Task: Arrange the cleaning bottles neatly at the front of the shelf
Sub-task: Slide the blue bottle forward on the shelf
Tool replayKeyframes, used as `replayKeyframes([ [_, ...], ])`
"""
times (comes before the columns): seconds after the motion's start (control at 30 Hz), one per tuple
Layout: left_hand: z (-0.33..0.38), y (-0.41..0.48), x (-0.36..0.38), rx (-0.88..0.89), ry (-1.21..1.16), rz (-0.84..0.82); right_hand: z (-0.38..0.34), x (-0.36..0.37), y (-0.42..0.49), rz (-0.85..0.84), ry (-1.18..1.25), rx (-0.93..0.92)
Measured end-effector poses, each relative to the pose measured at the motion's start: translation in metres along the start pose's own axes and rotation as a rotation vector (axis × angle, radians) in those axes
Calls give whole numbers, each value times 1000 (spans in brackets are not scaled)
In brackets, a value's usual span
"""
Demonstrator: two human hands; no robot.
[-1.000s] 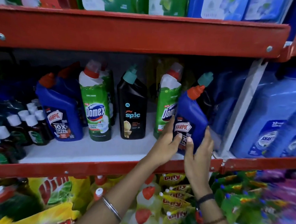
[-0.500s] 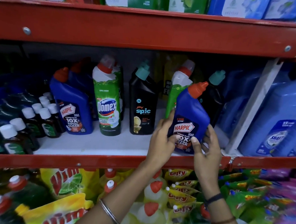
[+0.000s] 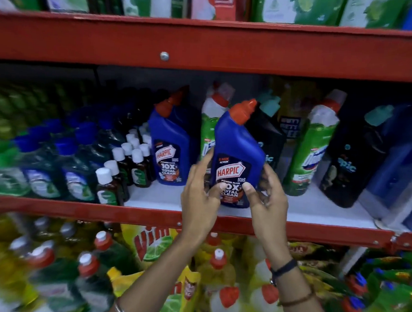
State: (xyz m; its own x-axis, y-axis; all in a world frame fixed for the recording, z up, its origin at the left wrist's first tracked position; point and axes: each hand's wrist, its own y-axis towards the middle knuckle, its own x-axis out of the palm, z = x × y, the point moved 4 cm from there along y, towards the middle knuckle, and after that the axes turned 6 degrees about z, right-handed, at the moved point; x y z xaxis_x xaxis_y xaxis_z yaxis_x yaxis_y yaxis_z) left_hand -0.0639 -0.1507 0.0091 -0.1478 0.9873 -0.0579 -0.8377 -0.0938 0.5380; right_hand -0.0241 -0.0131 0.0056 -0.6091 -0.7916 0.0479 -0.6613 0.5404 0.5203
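Observation:
A blue Harpic bottle (image 3: 238,148) with an orange cap is gripped low down by both hands, near the front of the white shelf board (image 3: 317,207). My left hand (image 3: 199,198) holds its left side and my right hand (image 3: 267,199) its right side. A second blue Harpic bottle (image 3: 170,149) stands to the left. Behind the held bottle stand a green Domex bottle (image 3: 208,129) and a black Spic bottle (image 3: 270,130), both partly hidden. Further right stand another green Domex bottle (image 3: 312,149) and another black Spic bottle (image 3: 352,163).
Small dark bottles with white caps (image 3: 125,166) and blue-capped bottles (image 3: 56,162) fill the shelf's left part. A red rail (image 3: 101,212) edges the shelf; a red beam (image 3: 206,46) runs overhead. Large blue bottles (image 3: 405,166) stand at the right. Dish-soap bottles and pouches (image 3: 155,246) crowd the shelf below.
Both hands have carried the blue Harpic bottle leftward along the shelf, from beside the right Domex and Spic bottles to in front of the left pair. The camera view has swung left too.

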Motion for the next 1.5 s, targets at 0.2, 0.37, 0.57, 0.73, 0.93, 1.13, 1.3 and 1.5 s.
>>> replayKeyframes([
  [0.2, -18, 18, -58, -32, 9, 97, -5, 67, -11, -99, 47, 0],
  [0.37, -35, 31, -87, -63, 46, 141, -1, 105, -18, -148, 70, 30],
  [0.57, -48, 38, -105, -68, 75, 163, 6, 128, -21, -188, 29, 45],
  [0.73, -53, 38, -108, -68, 89, 161, 8, 133, -25, -188, 16, 36],
  [0.93, -54, 33, -103, 0, 203, 178, 9, 133, -23, -219, 6, 40],
  [1.13, -26, 18, -90, 133, 179, 333, 3, 110, -19, -249, 21, 44],
  [1.3, 11, 2, -41, 322, 78, 270, -10, 38, -3, -18, 58, -24],
  [1.5, 23, -3, 16, 306, -36, 41, 9, -32, 19, 310, -25, -59],
])
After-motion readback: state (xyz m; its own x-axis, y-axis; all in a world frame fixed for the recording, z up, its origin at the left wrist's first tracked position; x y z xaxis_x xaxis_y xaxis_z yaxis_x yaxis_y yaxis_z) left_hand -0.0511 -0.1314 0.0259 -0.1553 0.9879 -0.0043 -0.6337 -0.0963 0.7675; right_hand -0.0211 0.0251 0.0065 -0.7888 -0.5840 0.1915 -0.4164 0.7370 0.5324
